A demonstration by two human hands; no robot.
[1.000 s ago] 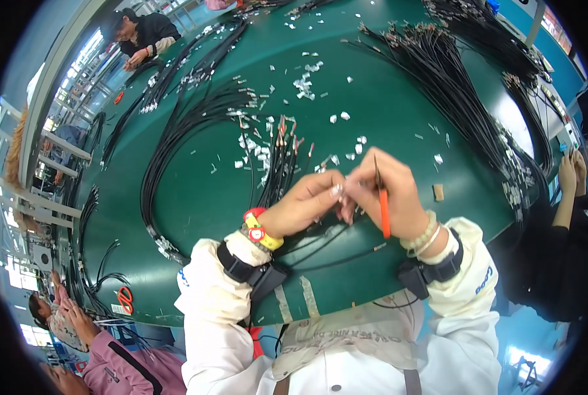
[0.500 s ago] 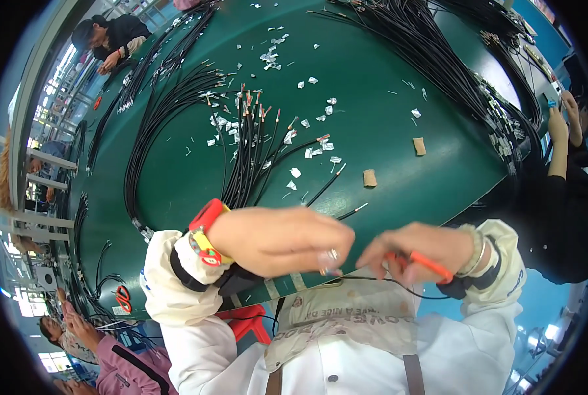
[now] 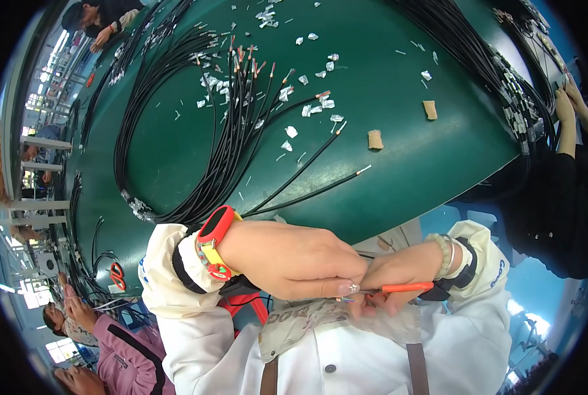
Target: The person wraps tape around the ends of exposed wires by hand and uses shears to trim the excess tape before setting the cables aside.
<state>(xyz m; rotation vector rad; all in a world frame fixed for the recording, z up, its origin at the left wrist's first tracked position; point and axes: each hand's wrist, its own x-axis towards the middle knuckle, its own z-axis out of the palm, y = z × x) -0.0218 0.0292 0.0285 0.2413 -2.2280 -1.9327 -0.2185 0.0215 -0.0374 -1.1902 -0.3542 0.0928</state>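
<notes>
My left hand [image 3: 300,260], a red and yellow band at its wrist, is closed close to my body above the apron. Its thumb and fingers pinch a cable end [image 3: 345,299] with small coloured wire tips; most of it is hidden by the fingers. My right hand [image 3: 399,270] meets it and is closed round orange-handled scissors [image 3: 406,288], their metal blades pointing left at the left fingertips. Beyond my hands, a bundle of black cables [image 3: 225,158] with stripped, coppery and reddish ends curves over the green table [image 3: 294,39]. Two cables [image 3: 337,183] stick out separately.
Scraps of white foil [image 3: 291,131] lie about the cable ends. Two tan pieces [image 3: 375,139] rest further right. More cable bundles [image 3: 465,52] lie at far right, and red-handled scissors [image 3: 117,275] at left. Other people work around the table; one person's arm [image 3: 566,125] is at right.
My right hand has moved left with the scissors to meet my left hand, and the blades now reach the left fingertips. The table appears shifted in view, showing more of the two separate cables.
</notes>
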